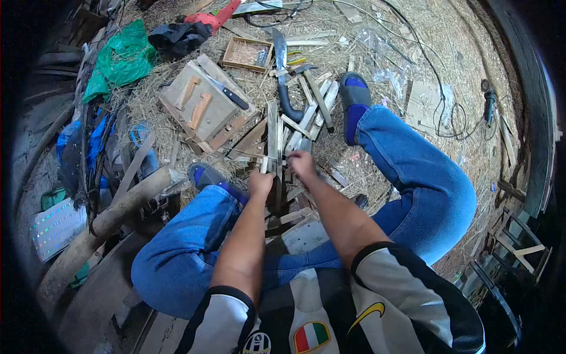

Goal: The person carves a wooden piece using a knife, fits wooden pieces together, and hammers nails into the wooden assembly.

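Observation:
Between the legs, my left hand (pixel 260 183) is closed around a small pale wood piece (pixel 265 164) that sticks up from the fist. Close to its right, my right hand (pixel 302 165) is closed, its fingers curled; what they grip is too small to make out. Wooden strips (pixel 272 133) lie just beyond both hands. A large blade with a dark curved handle (pixel 281 65) rests above them, beside a hammer-like tool (pixel 319 100). On a board (pixel 188 127) at the upper left lie two carved wood pieces (pixel 200 111) and a black-handled knife (pixel 234 98).
A wooden box (pixel 247 54) with small metal bits stands beyond the board. A green bag (pixel 122 59), a dark cloth (pixel 180 38) and a red tool (pixel 213 17) lie at the upper left. A log (pixel 130 200) is left; a cable (pixel 439 88) crosses the straw-covered floor right.

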Motion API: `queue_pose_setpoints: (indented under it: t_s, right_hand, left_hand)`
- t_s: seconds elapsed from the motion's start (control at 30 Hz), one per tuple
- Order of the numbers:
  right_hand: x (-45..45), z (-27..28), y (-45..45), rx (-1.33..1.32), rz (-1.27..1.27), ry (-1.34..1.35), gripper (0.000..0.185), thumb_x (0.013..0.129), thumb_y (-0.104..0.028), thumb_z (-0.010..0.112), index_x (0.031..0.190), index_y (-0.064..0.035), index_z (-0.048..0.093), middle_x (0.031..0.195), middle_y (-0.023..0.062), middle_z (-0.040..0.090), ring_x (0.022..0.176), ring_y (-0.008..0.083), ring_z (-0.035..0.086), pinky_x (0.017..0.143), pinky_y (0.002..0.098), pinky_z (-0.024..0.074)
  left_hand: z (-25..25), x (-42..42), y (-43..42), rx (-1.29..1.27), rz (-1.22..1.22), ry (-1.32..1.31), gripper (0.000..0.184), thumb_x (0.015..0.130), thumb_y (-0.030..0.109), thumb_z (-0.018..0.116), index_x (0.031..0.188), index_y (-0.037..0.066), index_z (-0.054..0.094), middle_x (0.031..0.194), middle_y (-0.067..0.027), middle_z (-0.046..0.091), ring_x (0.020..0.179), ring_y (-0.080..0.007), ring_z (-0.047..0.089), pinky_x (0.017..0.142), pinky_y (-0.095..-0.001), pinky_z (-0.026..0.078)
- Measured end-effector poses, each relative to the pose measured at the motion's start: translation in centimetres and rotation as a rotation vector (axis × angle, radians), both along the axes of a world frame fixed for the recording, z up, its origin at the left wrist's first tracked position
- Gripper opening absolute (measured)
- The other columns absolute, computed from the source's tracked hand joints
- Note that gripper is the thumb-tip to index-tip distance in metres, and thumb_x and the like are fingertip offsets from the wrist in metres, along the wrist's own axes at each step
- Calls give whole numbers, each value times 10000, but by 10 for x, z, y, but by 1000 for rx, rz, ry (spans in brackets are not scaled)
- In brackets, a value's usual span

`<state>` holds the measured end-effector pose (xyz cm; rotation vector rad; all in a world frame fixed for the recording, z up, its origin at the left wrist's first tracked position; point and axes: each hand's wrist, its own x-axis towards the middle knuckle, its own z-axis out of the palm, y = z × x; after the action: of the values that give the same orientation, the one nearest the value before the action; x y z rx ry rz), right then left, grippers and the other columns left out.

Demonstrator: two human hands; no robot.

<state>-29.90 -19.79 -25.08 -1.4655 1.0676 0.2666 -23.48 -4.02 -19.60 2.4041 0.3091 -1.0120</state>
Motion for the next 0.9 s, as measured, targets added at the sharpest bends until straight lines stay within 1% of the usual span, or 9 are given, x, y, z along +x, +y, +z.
queue_pose_setpoints:
  t_s: [0.2, 0.3, 0.43, 0.5, 0.57, 0.6, 0.8, 0.87, 0.9]
  right_hand:
    - [-5, -14, -98, -478, 9, 345, 249, 822, -276, 635, 977, -126, 758, 957, 185, 730, 923, 390, 698, 827, 462, 543]
    - [-5, -13, -117, -476, 59, 349, 252, 825, -291, 623, 978, -146, 760, 1006, 194, 722, 971, 399, 685, 866, 466, 536]
    - [-11, 0, -98, -316, 186, 218, 262, 799, -266, 647, 943, -74, 754, 997, 204, 719, 984, 405, 679, 880, 455, 531]
    - [-16, -29, -82, -358, 199, 97, 268, 771, -248, 680, 924, -38, 748, 887, 193, 731, 862, 377, 711, 798, 442, 555]
    - [-12, -36, -60, -34, 86, 172, 116, 809, -155, 687, 876, -74, 737, 739, 104, 704, 687, 192, 694, 513, 375, 524]
    - [-8, -33, -53, -33, 85, 173, 116, 809, -155, 687, 876, -74, 737, 739, 104, 704, 687, 192, 694, 513, 375, 524]
    - [22, -3, -23, 245, -176, 251, 377, 840, -81, 641, 1206, -95, 550, 838, 72, 586, 543, 164, 552, 394, 318, 404]
    - [36, 8, -22, 303, -304, 235, 341, 842, -71, 630, 1174, -97, 556, 841, 72, 578, 531, 167, 540, 397, 314, 397]
    - [42, 8, -24, 354, -432, 219, 306, 844, -62, 619, 1142, -98, 562, 845, 71, 570, 519, 170, 528, 401, 310, 390]
  left_hand:
    - [6, 3, 5, 41, -115, 0, 489, 721, 287, 817, 1098, 11, 671, 1044, -246, 702, 1003, -413, 671, 890, -471, 516]
    - [-5, -2, 1, 22, -102, -10, 478, 725, 286, 818, 1085, 4, 678, 1027, -242, 706, 976, -411, 677, 868, -470, 518]
    - [-8, -4, -5, -54, 55, 52, 420, 734, 285, 820, 1034, 13, 710, 945, -227, 717, 885, -396, 692, 811, -461, 519]
    - [-11, -2, -4, -66, 19, 19, 370, 750, 270, 812, 1006, 19, 720, 916, -221, 717, 858, -389, 695, 793, -455, 519]
    - [-20, -2, 0, -82, -18, -9, 321, 766, 256, 805, 977, 26, 729, 886, -215, 717, 830, -381, 697, 775, -450, 520]
    - [-25, 0, 5, -160, 78, -120, 280, 782, 237, 794, 956, 27, 731, 874, -213, 715, 819, -382, 696, 767, -447, 520]
    - [-21, 24, 30, -121, 156, -317, 225, 791, 185, 783, 936, 20, 733, 852, -192, 718, 790, -350, 698, 739, -432, 519]
    - [-26, 25, 35, -137, 165, -372, 199, 828, 124, 770, 989, 9, 746, 777, -90, 732, 670, -158, 660, 663, -319, 513]
    - [-19, 26, 32, -135, 163, -373, 199, 828, 124, 770, 989, 9, 746, 777, -90, 732, 670, -158, 660, 663, -319, 513]
